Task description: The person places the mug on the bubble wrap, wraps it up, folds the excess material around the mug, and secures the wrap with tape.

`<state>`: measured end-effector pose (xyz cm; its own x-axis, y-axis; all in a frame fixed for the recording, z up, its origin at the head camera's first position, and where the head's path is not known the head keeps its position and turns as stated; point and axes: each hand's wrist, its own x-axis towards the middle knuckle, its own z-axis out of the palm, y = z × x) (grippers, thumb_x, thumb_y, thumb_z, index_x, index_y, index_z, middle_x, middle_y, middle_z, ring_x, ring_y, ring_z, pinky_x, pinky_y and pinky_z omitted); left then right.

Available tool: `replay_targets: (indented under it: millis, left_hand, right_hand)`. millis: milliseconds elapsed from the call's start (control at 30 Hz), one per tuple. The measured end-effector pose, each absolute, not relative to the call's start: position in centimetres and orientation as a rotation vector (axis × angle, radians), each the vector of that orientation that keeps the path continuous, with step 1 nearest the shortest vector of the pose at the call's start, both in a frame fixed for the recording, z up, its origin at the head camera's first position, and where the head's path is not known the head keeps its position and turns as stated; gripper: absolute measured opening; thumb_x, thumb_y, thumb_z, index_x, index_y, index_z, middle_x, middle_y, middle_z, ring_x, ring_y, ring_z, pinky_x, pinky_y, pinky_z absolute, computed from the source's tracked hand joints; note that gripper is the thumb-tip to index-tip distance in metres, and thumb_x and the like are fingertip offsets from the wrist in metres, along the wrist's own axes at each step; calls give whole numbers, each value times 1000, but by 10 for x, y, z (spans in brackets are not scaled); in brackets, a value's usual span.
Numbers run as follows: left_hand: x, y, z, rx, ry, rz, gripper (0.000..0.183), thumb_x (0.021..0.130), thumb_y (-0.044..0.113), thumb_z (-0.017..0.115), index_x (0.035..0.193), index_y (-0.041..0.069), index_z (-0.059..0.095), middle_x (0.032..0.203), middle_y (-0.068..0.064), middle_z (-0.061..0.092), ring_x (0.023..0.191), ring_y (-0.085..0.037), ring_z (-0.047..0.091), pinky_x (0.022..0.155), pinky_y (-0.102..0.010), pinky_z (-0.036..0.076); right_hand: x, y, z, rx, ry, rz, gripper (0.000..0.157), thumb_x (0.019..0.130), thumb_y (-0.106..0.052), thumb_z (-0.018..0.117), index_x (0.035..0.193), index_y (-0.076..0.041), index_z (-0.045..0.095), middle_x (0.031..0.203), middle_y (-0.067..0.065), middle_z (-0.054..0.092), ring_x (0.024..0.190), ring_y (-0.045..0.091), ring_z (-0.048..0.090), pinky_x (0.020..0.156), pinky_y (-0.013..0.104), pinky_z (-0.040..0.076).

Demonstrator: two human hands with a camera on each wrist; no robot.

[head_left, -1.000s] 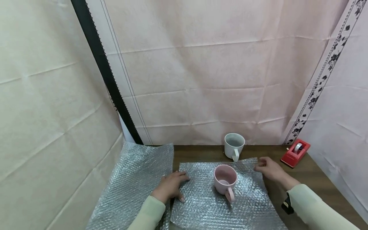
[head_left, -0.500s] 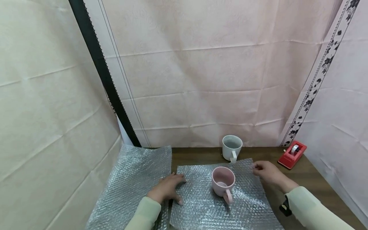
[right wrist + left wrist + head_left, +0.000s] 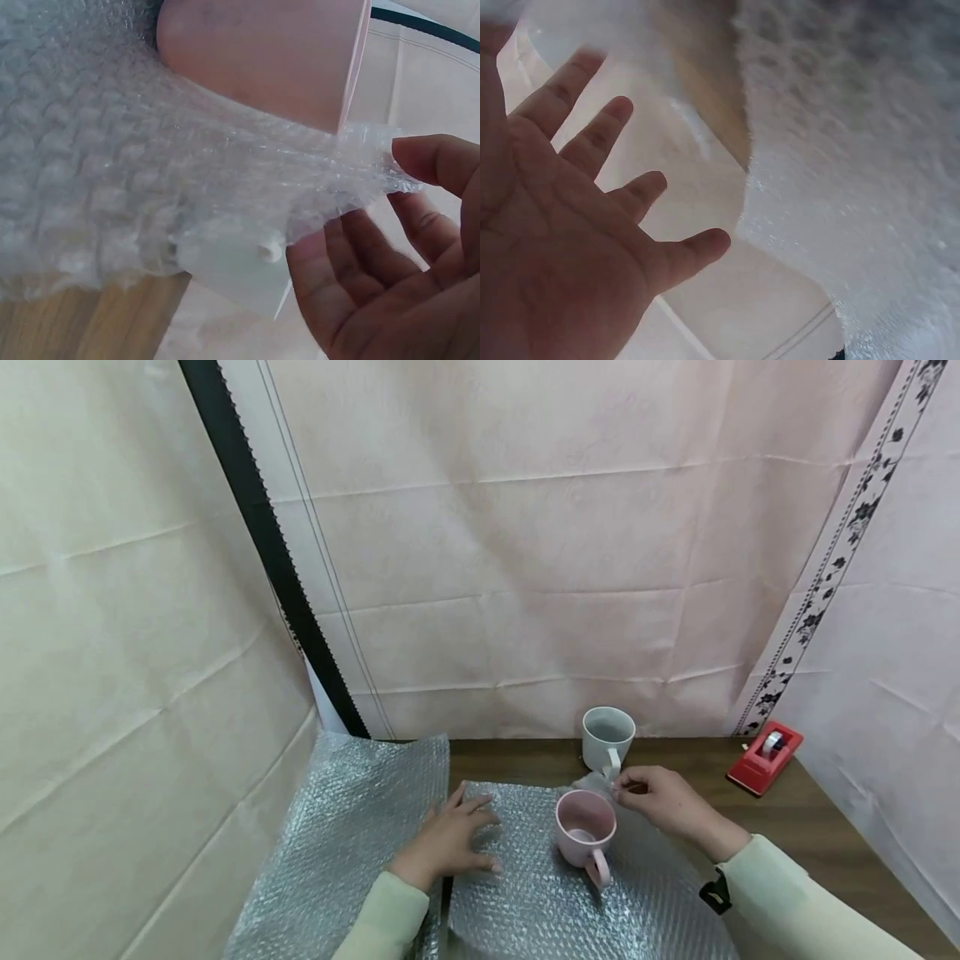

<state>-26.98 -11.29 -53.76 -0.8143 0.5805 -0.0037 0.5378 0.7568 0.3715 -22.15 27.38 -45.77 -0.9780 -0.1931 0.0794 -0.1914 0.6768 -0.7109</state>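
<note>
A pink mug stands upright on a sheet of bubble wrap, its handle toward the front. My right hand pinches the sheet's far right corner and holds it up beside the mug's rim. In the right wrist view the thumb and fingers grip the bubble wrap, with the pink mug just behind it. My left hand is over the sheet's left edge, fingers spread. In the left wrist view the left hand shows an open palm, nothing in it.
A pale green mug stands at the back of the wooden table. A red tape dispenser sits at the right. Another bubble wrap sheet lies on the left. Cloth curtains hang behind and at the sides.
My right hand has drawn the sheet's corner leftward and up toward the pink mug. My left hand's fingers have spread wider over the left edge. The mugs stay in place.
</note>
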Motion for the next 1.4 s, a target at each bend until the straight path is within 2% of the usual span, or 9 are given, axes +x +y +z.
replay_targets:
  millis: [267,533,800,933,1033,1133,1200,1267,1400]
  left_hand:
    - [-263,-91,-536,1012,2756,378,83,82,64,94,156,35,70,177,7,53,173,-39,38,134,-78,34]
    - [-263,-89,-543,965,2707,321,90,73,49,106,156,42,69,175,17,54,167,-33,49,129,-61,50]
    - [-261,-85,-544,921,2681,339,90,76,45,106,157,42,68,177,16,51,170,-34,43,130,-62,49]
    - [-264,-92,-544,941,2615,482,84,83,41,102,159,32,68,180,10,49,172,-35,40,134,-63,43]
    - [-269,-111,-540,942,2585,620,59,97,19,89,153,19,72,179,2,51,171,-36,42,134,-56,45]
    - [-271,-136,-532,862,2614,689,58,93,-18,71,141,13,80,174,-2,58,169,-39,44,100,-38,67]
    - [-271,-151,-530,808,2641,655,74,85,-31,63,137,18,83,173,-1,58,169,-40,44,70,-27,61]
    - [-268,-160,-528,793,2623,624,79,80,-31,69,135,23,84,176,0,56,170,-42,42,61,-25,54]
    - [-262,-165,-529,852,2571,541,75,78,-13,91,134,36,85,180,5,49,171,-39,41,98,-36,65]
  right_hand:
    - [-219,268,-455,-413,2786,-1241,15,106,-14,78,116,-5,83,112,8,84,99,14,70,83,25,59]
    - [-223,270,-458,-489,2851,-1056,21,111,-24,74,120,-13,90,126,7,87,122,27,80,98,39,66]
    - [-238,274,-466,-502,2867,-1081,8,96,-11,90,103,-10,88,100,2,86,89,6,73,74,22,60]
    - [-242,274,-468,-511,2870,-1076,18,92,-10,93,108,-8,86,98,1,84,88,7,73,75,22,60]
    - [-244,273,-469,-513,2854,-1090,22,92,-10,92,113,-4,87,102,6,87,90,10,75,74,22,61]
    - [-244,270,-469,-502,2826,-1113,21,94,-8,91,114,-2,88,107,10,88,92,12,76,74,22,62]
    - [-245,269,-469,-494,2819,-1117,21,94,-8,91,114,-2,88,110,12,88,93,13,76,74,22,62]
    - [-244,269,-469,-474,2815,-1121,21,94,-7,90,115,-2,88,110,12,88,94,13,76,74,22,62]
    - [-243,267,-469,-480,2823,-1121,21,94,-6,90,115,-1,88,110,13,88,93,14,76,73,22,61]
